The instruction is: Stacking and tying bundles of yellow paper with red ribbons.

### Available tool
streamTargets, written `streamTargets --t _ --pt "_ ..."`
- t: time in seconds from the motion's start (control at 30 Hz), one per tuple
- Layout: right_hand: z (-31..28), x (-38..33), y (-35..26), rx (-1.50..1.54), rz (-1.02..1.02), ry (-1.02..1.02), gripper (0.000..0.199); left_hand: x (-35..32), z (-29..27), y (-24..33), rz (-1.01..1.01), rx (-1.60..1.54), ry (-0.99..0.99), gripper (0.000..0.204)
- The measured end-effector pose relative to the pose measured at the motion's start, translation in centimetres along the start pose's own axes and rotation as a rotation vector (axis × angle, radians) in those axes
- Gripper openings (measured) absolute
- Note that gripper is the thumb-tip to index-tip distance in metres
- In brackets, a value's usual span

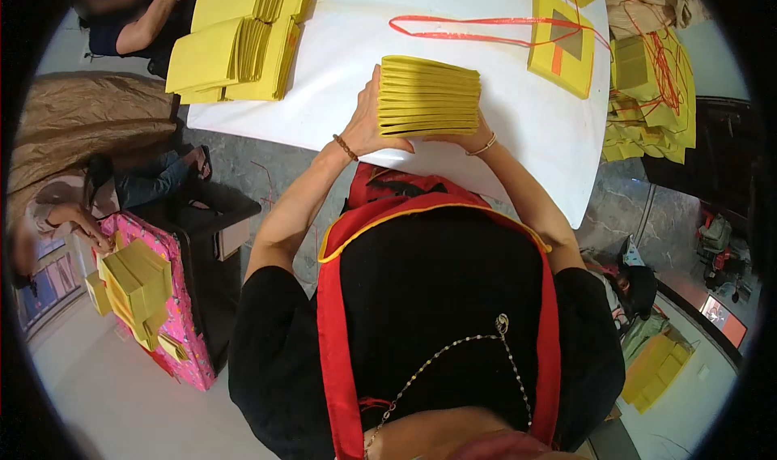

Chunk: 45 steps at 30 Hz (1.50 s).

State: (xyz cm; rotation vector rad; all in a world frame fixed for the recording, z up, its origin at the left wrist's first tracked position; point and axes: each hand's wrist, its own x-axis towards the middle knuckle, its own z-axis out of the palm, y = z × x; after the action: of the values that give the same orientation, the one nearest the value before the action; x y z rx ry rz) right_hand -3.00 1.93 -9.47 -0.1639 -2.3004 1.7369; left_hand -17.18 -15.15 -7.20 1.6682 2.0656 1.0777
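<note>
Yellow paper everywhere in this one. Person at the white counter [340, 63] has a thick stack of folded yellow sheets [429, 95] standing near the counter's near edge, roughly at the middle of that edge, and both hands are pressed against it. Left hand [368, 124] is flat along the stack's left side with fingers stretched up, palm closed in on the paper; right hand [469, 140] is tucked under the stack's near right corner, mostly hidden, so how far its fingers curl is hard to tell, but it's touching the stack. Looks like the squaring-up step, getting the edges of the bundle even. Judging from the loose red string [453, 29] lying further back on the counter, next to a yellow bundle [562, 43] near the far right corner, the next move probably calls for keeping the stack squeezed tight so it doesn't fan out. More yellow piles [235, 47] sit at the far left corner, and another person's arm [150, 19] shows beyond them.
</note>
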Motion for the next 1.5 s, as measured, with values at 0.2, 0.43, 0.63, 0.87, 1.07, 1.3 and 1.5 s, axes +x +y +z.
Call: streamTargets --t 0.2,0.43,0.63,0.87,1.07,1.3,1.5 --pt "-0.6 0.7 1.6 -0.609 -0.194 -0.125 0.106 -0.2 0.9 -0.5 -0.032 0.008 0.087 0.140" --pt "-1.2 1.0 1.0 -0.120 0.208 -0.086 0.101 1.3 0.5 0.5 -0.092 -0.128 0.110 0.118" --pt "-1.4 2.4 -2.7 0.160 0.123 0.078 0.090 1.1 0.8 0.1 -0.355 -0.348 0.063 0.086" --pt "-0.9 2.9 -5.5 0.380 0.404 0.148 0.076 1.5 -0.4 4.1 -0.519 -0.845 0.219 0.085" --pt "-1.6 3.6 -6.5 0.594 0.491 -0.047 0.065 1.1 0.2 4.5 -0.532 -0.963 0.361 0.088" --pt "-1.2 4.6 -7.1 0.774 0.690 -0.115 0.060 0.7 0.8 3.8 -0.567 -1.207 0.545 0.089" --pt "-1.3 5.3 -6.3 0.608 0.486 -0.163 0.071 0.8 -1.8 4.8 -0.447 -1.132 0.525 0.103"
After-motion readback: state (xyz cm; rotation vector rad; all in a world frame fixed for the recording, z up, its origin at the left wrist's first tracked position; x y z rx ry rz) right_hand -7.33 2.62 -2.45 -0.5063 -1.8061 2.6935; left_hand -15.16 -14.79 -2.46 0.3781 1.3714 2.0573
